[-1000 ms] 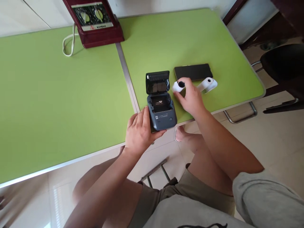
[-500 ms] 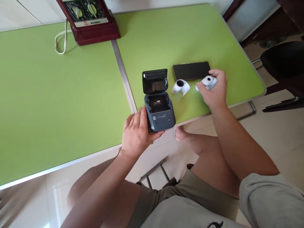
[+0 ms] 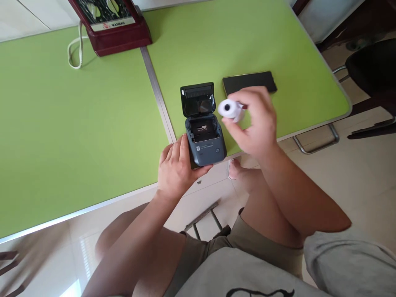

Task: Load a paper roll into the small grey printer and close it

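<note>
A small dark blue-grey printer [image 3: 208,152] stands at the table's front edge, its black lid [image 3: 198,100] raised and its compartment bare of any roll. My left hand [image 3: 176,168] holds its left side and front edge, fingers along the side and thumb below. Just right of the lid, my right hand [image 3: 255,119] grips a white paper roll [image 3: 228,108] between thumb and fingers, the dark core facing up. Behind that hand lies a black phone [image 3: 247,81], partly covered by it. Whether another roll is under my right hand cannot be seen.
A dark red appliance [image 3: 120,40] with two dials and a white cord [image 3: 81,51] stands at the back of the green table [image 3: 93,123]. A metal strip [image 3: 156,90] crosses the tabletop. At the right is a black chair [image 3: 371,68].
My right hand has moved left with a white roll, from beside the phone's lower right to near the printer's lid. The other roll's place is now covered by that hand. My left hand stays on the printer.
</note>
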{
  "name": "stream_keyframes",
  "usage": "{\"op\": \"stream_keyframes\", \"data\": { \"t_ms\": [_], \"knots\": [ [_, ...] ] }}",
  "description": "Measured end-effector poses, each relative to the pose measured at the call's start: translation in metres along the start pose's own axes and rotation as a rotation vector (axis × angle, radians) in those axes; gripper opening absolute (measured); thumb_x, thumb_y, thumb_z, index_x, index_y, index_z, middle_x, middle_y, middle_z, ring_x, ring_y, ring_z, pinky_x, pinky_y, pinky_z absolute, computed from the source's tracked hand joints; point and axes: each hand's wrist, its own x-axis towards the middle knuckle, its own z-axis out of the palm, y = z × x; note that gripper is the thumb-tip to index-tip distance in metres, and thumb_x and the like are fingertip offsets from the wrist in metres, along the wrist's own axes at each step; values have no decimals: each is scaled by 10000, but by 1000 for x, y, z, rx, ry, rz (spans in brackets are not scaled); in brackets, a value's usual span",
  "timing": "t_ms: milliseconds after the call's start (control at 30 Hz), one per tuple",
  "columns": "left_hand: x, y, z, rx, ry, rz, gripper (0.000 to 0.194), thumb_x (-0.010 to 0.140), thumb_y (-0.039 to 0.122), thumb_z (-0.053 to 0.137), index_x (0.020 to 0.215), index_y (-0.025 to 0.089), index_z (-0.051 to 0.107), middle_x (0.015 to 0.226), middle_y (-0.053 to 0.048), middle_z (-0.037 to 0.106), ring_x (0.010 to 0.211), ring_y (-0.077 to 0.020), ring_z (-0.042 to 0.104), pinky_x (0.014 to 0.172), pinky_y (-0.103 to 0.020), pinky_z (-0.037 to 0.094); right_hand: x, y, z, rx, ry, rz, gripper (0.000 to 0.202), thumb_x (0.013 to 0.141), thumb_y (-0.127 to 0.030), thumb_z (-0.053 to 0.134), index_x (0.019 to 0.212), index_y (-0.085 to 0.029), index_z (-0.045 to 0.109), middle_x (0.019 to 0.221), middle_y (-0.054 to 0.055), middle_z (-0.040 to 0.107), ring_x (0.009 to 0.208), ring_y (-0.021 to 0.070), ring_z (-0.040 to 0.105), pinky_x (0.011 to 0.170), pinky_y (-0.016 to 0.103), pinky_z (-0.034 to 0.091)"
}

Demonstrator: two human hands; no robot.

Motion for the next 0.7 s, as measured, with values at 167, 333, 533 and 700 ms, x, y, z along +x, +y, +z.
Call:
{"op": "stream_keyframes", "data": {
  "t_ms": [167,333,533,700],
  "knots": [
    [0,3,-2,16,7,7,1094,896,905,388,1478,-14,505,1322,-270,704,1191,-358,713,1086,-475,510,2,-15,23,-27,-260,-27,354,943,-113,563,1254,-270,632,1182,68,760,1075,268,718,943,464,569],
    [0,4,-3,-2,6,23,1042,930,861,403,1482,-18,490,1333,-282,695,1198,-346,709,1092,-465,508,-1,-5,31,28,-343,11,177,902,-123,610,1022,-242,663,1072,33,809,940,244,746,892,437,553],
    [-1,3,-2,-23,-6,22,1018,948,822,438,1511,-25,457,1342,-289,686,1225,-347,695,1108,-472,496,-2,-6,24,202,-300,-20,177,891,-91,592,848,-254,647,1007,18,808,934,214,752,859,407,536],
    [-1,4,-7,-43,-69,8,871,894,765,627,1553,209,504,1466,-214,618,1270,-351,661,1113,-494,493,-8,-14,17,252,-328,-42,161,862,-131,644,775,-266,643,907,1,787,908,221,737,843,438,519]
  ]
}}
